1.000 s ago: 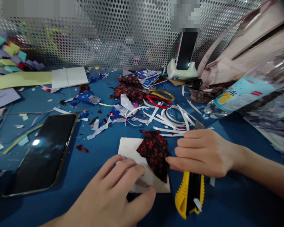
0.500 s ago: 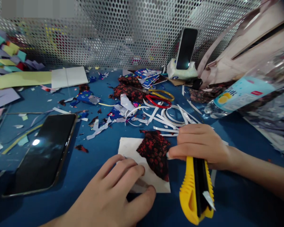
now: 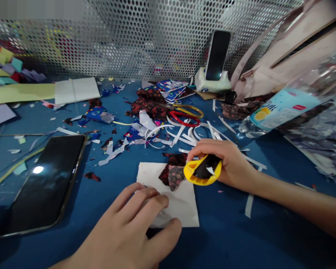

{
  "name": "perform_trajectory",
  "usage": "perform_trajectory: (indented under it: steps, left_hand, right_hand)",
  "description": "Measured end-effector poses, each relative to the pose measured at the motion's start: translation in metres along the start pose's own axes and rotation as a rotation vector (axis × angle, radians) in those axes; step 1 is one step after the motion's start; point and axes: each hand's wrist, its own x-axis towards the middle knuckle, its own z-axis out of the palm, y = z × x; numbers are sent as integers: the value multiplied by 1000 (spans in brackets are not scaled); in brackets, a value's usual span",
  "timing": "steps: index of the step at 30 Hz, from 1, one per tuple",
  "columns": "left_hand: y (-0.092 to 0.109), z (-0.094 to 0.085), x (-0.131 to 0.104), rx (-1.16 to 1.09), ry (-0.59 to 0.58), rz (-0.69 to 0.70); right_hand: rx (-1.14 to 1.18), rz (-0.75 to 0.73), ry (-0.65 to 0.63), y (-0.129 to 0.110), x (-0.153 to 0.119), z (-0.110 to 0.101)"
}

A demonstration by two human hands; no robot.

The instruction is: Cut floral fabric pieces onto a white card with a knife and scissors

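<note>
My left hand [image 3: 134,220] lies with fingers bent and apart over the lower left of a white paper square [image 3: 184,209], pressing on it. In my right hand [image 3: 224,158] is what looks like a yellow utility knife [image 3: 203,171], its end pointed at me; the hand hides its blade. Beside the knife, a dark red-flowered fabric scrap [image 3: 176,176] on the paper is folded over, showing its paler underside. A white shred sticks to the knife's black part.
A phone [image 3: 44,183] lies left. Scissors [image 3: 184,115], white strips [image 3: 182,134] and fabric scraps lie behind the paper. Another phone [image 3: 218,56] leans upright on a tissue pack [image 3: 212,80]. A bottle [image 3: 285,108] and pink bag [image 3: 291,41] are at right, a perforated metal screen [image 3: 134,41] behind.
My right hand moved left over the paper, and the knife tipped until its end faces me. The fabric scrap, flat before, is now folded back. My left hand stayed on the paper.
</note>
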Motion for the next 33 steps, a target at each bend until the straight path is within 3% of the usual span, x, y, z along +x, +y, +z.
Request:
perform_trajectory:
  steps: [8, 15, 22, 29, 33]
  left_hand:
    - [1, -1, 0, 13, -9, -7]
    - [0, 0, 0, 8, -6, 0]
    - [0, 0, 0, -5, -3, -3]
    - [0, -3, 1, -13, -26, 3]
    - [0, -6, 1, -22, -41, 8]
  right_hand:
    - [2, 23, 36, -1, 6, 0]
    - [5, 0, -8, 7, 7, -7]
    - [64, 22, 167, -7, 6, -15]
    - [-87, -52, -74, -11, 2, -2]
    - [3, 30, -135, -14, 0, 5]
